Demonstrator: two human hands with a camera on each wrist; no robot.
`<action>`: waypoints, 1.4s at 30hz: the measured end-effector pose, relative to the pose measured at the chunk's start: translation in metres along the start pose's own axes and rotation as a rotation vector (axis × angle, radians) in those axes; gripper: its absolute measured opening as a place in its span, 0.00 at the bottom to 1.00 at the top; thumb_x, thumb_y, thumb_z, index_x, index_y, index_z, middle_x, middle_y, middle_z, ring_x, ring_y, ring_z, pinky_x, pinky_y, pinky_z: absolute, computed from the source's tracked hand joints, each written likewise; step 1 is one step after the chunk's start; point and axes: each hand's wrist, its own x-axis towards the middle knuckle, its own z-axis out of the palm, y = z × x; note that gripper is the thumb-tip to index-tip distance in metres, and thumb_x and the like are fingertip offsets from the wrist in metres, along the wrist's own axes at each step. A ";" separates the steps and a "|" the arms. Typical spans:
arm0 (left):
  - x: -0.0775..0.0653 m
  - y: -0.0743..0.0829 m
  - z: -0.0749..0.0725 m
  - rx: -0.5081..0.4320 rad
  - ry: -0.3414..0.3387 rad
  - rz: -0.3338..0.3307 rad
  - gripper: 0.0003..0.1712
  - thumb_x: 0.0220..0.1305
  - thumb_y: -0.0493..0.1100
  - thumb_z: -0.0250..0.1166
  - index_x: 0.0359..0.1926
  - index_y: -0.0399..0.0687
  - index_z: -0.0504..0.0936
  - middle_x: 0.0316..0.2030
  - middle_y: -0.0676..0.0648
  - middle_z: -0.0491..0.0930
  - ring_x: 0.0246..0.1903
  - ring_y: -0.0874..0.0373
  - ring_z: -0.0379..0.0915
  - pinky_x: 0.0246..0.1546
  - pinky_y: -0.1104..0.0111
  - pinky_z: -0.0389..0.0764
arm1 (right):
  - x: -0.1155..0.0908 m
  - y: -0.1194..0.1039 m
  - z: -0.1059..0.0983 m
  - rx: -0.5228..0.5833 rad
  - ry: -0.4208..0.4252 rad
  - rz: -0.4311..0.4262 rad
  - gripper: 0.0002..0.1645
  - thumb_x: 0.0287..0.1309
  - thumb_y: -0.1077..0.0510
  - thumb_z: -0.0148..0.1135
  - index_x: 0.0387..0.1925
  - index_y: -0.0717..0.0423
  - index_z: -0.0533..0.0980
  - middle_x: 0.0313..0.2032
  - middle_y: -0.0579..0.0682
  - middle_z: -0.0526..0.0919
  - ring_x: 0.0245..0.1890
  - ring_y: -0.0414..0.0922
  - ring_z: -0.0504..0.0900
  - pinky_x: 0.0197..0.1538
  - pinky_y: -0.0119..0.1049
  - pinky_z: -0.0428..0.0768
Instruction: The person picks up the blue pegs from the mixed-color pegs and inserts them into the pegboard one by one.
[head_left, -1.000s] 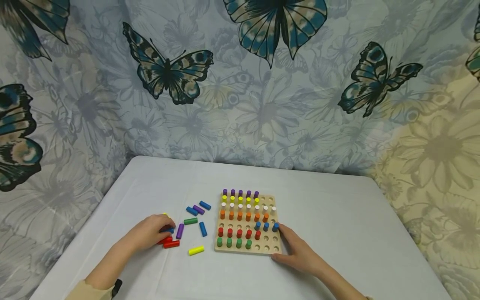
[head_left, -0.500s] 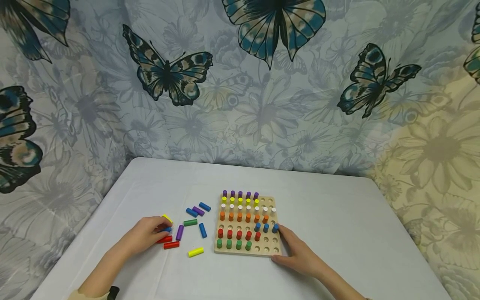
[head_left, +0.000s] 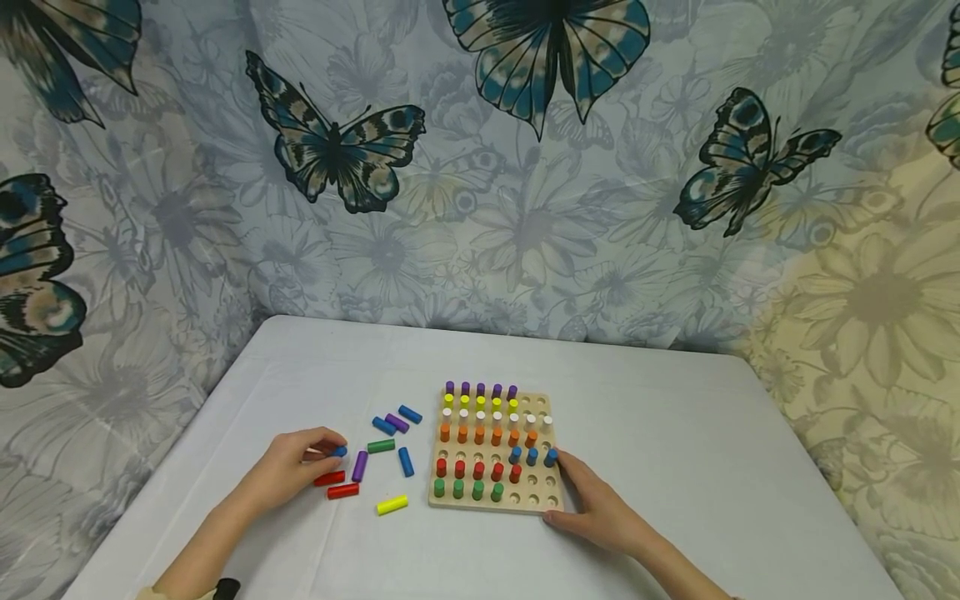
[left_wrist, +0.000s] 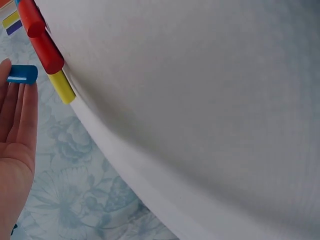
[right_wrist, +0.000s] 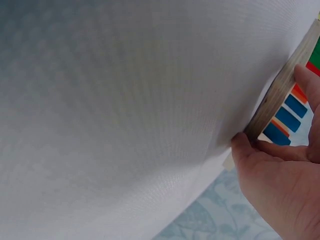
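My left hand [head_left: 296, 467] pinches a blue peg [head_left: 339, 452] between thumb and fingertips, left of the board. The left wrist view shows that blue peg [left_wrist: 23, 74] sticking out past the fingers. Two red pegs [head_left: 343, 491] lie just beneath this hand, and a purple peg [head_left: 360, 466] is to its right. My right hand [head_left: 600, 504] grips the wooden pegboard [head_left: 528, 498] at its front right corner, thumb on the near edge and fingers along the right side. Upright pegs stand in rows by colour on the board: purple, yellow, white, orange, blue, red and green.
Between the left hand and the board lie several loose pegs, among them a green peg [head_left: 381, 446], a blue peg [head_left: 406, 462] and a yellow peg [head_left: 392, 504]. A white cloth covers the table [head_left: 660, 417]. Butterfly-patterned fabric [head_left: 525, 250] hangs behind it.
My left hand has raised the blue peg slightly, its fingers now covering the yellow peg behind it that showed earlier. The right hand and the board keep their place.
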 end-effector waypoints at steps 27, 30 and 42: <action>0.016 0.033 0.025 -0.244 0.043 0.007 0.16 0.60 0.44 0.71 0.48 0.44 0.84 0.42 0.50 0.84 0.41 0.59 0.81 0.39 0.71 0.83 | 0.000 -0.001 0.000 0.002 -0.004 -0.002 0.56 0.54 0.42 0.70 0.73 0.63 0.53 0.71 0.65 0.56 0.71 0.64 0.54 0.68 0.61 0.56; 0.020 0.040 0.030 -0.264 0.036 0.023 0.16 0.59 0.44 0.71 0.47 0.45 0.84 0.42 0.48 0.84 0.41 0.59 0.81 0.40 0.71 0.83 | 0.000 0.000 0.000 -0.002 -0.007 -0.007 0.57 0.54 0.42 0.70 0.73 0.63 0.53 0.71 0.65 0.56 0.71 0.64 0.54 0.68 0.61 0.56; 0.040 0.072 0.052 -0.395 -0.024 0.107 0.16 0.61 0.44 0.70 0.49 0.45 0.82 0.44 0.47 0.83 0.44 0.56 0.80 0.43 0.71 0.82 | 0.001 0.000 0.000 -0.010 -0.007 -0.005 0.57 0.54 0.42 0.70 0.73 0.63 0.53 0.71 0.65 0.57 0.70 0.64 0.54 0.67 0.61 0.57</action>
